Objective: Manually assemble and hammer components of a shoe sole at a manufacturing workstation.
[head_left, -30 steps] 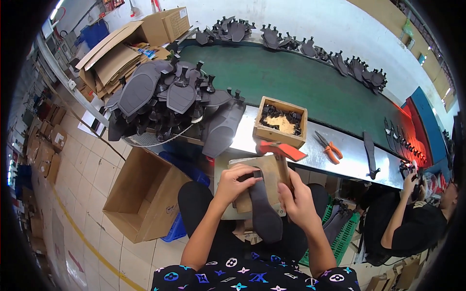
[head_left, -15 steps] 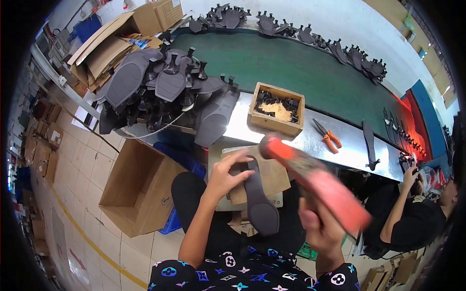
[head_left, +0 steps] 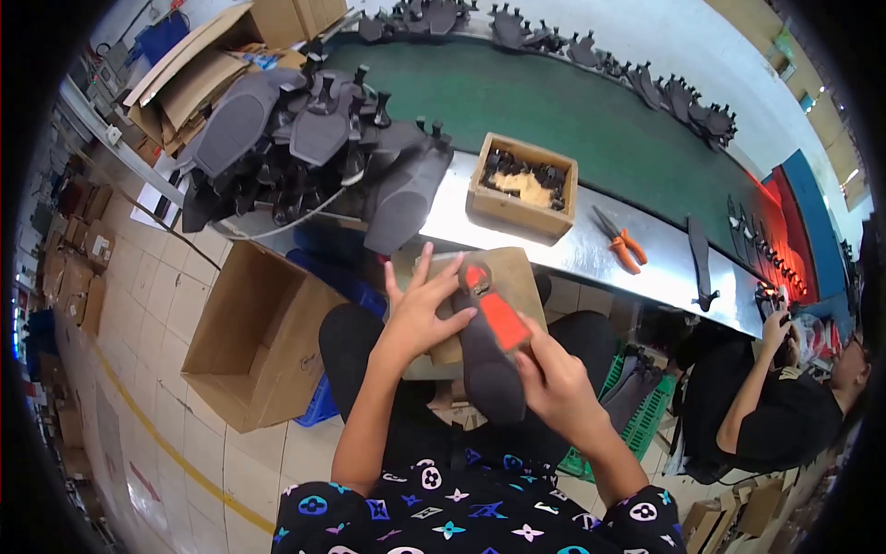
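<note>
A dark grey shoe sole (head_left: 494, 383) lies lengthwise on a tan pad (head_left: 513, 270) over my lap, its wide end toward me. My right hand (head_left: 565, 383) is closed round the red handle of a hammer (head_left: 504, 320). The hammer's head is over the far, narrow end of the sole and hides it. My left hand (head_left: 417, 319) lies at the sole's left side with its fingers spread, the thumb against the sole's edge. Whether the hammer touches the sole, I cannot tell.
Ahead is a green conveyor belt (head_left: 517, 102) with a metal edge. A wooden box (head_left: 521, 222) of small black parts and orange-handled pliers (head_left: 628, 249) stand on that edge. Heeled soles (head_left: 318, 134) are piled left, above a cardboard box (head_left: 245, 351). A co-worker (head_left: 784, 397) sits right.
The hammer has come down and left from its raised place onto the sole's far end. My left fingers have spread apart from their curl around that end.
</note>
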`<act>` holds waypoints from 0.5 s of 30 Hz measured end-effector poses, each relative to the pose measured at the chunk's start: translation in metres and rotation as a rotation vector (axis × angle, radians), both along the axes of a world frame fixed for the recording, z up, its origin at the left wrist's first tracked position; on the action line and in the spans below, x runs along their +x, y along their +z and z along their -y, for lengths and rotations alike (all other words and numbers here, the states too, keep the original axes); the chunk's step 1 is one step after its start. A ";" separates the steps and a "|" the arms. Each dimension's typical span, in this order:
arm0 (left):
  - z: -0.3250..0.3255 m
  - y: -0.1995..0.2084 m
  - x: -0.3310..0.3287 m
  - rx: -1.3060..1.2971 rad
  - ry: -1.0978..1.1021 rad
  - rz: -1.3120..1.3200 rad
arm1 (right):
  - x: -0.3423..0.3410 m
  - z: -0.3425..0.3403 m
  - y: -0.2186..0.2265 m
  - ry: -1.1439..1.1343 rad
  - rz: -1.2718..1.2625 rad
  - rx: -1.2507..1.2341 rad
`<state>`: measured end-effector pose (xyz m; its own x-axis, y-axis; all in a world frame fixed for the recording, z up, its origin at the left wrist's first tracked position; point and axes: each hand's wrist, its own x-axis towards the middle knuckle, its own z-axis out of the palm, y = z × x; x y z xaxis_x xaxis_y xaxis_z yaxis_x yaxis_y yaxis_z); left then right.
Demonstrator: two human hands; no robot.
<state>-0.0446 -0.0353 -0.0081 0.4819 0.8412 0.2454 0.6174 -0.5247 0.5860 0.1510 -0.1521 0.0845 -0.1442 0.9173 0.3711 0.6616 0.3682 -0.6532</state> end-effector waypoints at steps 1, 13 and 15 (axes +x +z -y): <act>0.000 -0.010 0.000 0.039 -0.004 -0.022 | 0.001 0.014 0.012 -0.020 0.005 0.014; 0.112 0.098 -0.018 -0.947 -0.480 0.685 | 0.018 -0.027 -0.049 0.057 0.661 -0.054; 0.120 0.107 -0.020 -1.096 -0.456 0.742 | 0.018 -0.023 -0.035 0.127 0.584 -0.002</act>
